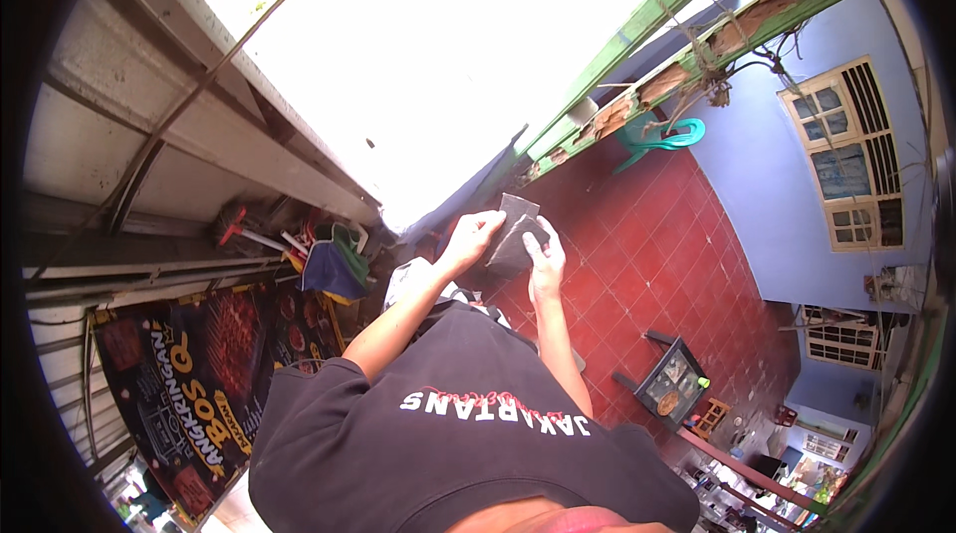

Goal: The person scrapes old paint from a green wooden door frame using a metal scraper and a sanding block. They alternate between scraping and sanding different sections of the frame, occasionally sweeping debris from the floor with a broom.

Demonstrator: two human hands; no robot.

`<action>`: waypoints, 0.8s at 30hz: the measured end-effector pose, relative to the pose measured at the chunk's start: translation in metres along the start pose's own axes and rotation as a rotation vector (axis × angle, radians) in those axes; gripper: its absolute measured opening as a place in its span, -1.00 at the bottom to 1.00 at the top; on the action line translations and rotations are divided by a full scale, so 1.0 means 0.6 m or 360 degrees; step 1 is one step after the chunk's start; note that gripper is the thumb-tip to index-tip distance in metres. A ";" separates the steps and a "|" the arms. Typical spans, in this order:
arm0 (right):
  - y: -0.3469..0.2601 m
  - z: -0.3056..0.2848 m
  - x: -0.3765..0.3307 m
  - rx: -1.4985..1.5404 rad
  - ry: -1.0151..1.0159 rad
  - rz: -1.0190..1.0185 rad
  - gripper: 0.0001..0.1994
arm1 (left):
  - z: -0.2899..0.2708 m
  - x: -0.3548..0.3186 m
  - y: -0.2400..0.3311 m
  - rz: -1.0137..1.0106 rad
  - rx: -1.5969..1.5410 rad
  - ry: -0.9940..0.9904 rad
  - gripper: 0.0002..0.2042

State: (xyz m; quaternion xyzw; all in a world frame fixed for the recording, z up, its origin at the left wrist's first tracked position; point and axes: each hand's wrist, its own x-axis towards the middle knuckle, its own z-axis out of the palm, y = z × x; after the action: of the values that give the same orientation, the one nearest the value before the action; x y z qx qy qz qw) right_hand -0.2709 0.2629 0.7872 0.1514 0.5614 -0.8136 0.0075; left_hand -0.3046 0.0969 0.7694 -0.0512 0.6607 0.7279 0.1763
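A dark grey sheet (pixel 511 239), bent or folded with a straight upper edge, is held up in front of my body between both hands. On its left edge, the fingers of my left hand (pixel 472 239) are closed in a pinch. My right hand (pixel 546 259) grips the right side, thumb and fingers curled against the surface. What the sheet is made of cannot be made out. Both forearms reach forward from the sleeves of a black shirt (pixel 468 414) with printed lettering.
Red floor tiles (pixel 637 244) spread to the right, with a low dark-framed table (pixel 672 384) on them. A turquoise plastic chair (pixel 677 135) stands beyond a worn green beam (pixel 687 60) tied with rope. To the left are a printed banner (pixel 199 384) and a hanging blue bag (pixel 334 269).
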 end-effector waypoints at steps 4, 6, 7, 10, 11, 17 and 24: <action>0.006 -0.070 0.033 0.0137 0.0499 -0.0161 -0.69 | 0.019 0.063 0.062 0.0261 -0.0002 0.0371 -0.67; 0.003 -0.083 0.037 0.0177 0.0683 -0.0164 -0.67 | -0.002 0.153 0.042 0.0632 0.0514 0.0836 -0.65; -0.004 -0.082 0.034 0.0221 0.0754 -0.0121 -0.67 | -0.005 0.205 0.050 0.0832 0.0536 0.0940 -0.63; 0.009 -0.119 0.013 0.0113 0.0953 -0.0117 -0.67 | 0.039 0.318 0.196 0.1060 0.0324 0.0850 -0.60; 0.014 -0.127 -0.001 0.0089 0.1011 -0.0103 -0.66 | 0.055 0.330 0.275 0.1152 0.0360 0.0756 -0.60; 0.071 -0.140 -0.065 0.0042 0.1258 -0.0134 -0.69 | 0.142 0.360 0.531 0.1616 0.0261 0.0799 -0.75; 0.146 -0.117 -0.144 0.0092 0.1578 -0.0060 -0.72 | 0.136 0.432 0.296 0.1502 0.0377 0.0646 -0.78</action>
State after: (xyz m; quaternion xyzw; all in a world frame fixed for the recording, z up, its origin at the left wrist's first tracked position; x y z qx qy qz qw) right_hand -0.1556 0.2808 0.7067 0.5099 0.4772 -0.6589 -0.2793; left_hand -0.5909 0.2144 0.8672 0.1321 0.7105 0.6238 -0.2975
